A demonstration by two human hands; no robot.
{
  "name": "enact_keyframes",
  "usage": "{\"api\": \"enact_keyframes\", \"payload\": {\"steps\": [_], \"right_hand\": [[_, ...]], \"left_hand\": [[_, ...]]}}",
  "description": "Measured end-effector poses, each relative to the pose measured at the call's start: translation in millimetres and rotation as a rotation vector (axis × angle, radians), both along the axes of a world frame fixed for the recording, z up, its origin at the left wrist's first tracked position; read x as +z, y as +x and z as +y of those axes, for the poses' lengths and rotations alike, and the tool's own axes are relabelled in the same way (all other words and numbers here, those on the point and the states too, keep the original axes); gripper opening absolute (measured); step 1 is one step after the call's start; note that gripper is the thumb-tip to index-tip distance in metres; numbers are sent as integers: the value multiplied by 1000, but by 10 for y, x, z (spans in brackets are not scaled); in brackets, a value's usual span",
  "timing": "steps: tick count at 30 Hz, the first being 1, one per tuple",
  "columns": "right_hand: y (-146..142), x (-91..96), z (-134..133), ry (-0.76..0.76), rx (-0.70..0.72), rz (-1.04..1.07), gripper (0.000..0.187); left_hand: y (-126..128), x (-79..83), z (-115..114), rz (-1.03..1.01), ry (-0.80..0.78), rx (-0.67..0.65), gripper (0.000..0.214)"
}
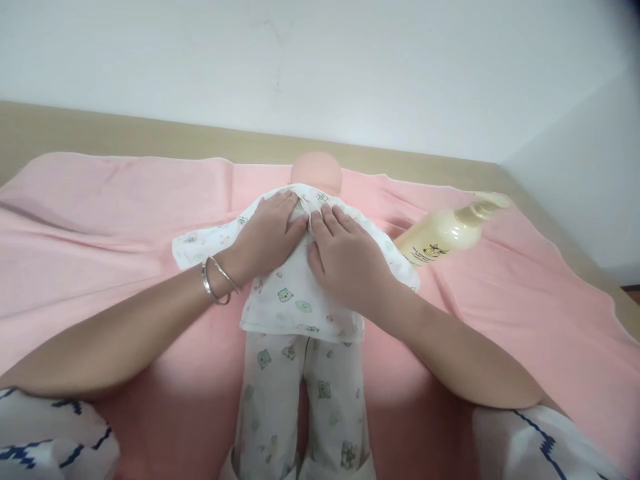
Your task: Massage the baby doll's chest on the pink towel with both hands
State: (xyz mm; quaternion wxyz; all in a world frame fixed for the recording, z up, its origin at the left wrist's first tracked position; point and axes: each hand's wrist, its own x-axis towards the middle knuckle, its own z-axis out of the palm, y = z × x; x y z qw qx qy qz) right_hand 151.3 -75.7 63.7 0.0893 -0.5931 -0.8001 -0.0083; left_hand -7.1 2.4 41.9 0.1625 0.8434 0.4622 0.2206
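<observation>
A baby doll (316, 170) lies stretched out in front of me, its smooth head pointing away. It wears a white printed top (300, 300) and matching trousers (274, 400) with small green animal figures. My left hand (270, 230), with silver bangles at the wrist, rests flat on the left of the doll's upper body. On the right of it lies my right hand (345, 253), fingers stretched over the cloth. The fingertips nearly meet near the neck, where the top is bunched in a fold. Both hands press on the top; neither is wrapped round anything.
A pink blanket (125, 220) with wrinkles spreads under the doll over a wooden surface (150, 130). To the right, a pale yellow pump bottle (445, 233) lies tilted beside the doll's sleeve. A white wall (320, 67) rises behind.
</observation>
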Motion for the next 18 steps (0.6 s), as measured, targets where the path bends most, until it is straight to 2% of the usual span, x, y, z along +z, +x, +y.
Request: {"api": "enact_keyframes", "payload": {"steps": [3, 6, 10, 13, 18], "right_hand": [[55, -35, 138, -44, -55, 76, 61], [150, -87, 331, -122, -132, 133, 68], [228, -124, 451, -117, -124, 138, 71], [193, -99, 375, -106, -110, 49, 69], [33, -55, 75, -10, -70, -74, 66]], "left_hand": [[17, -17, -71, 48, 41, -2, 55], [43, -4, -271, 119, 73, 4, 61], [45, 40, -464, 142, 131, -74, 59], [33, 113, -444, 115, 60, -111, 56], [31, 174, -244, 60, -46, -88, 51]]}}
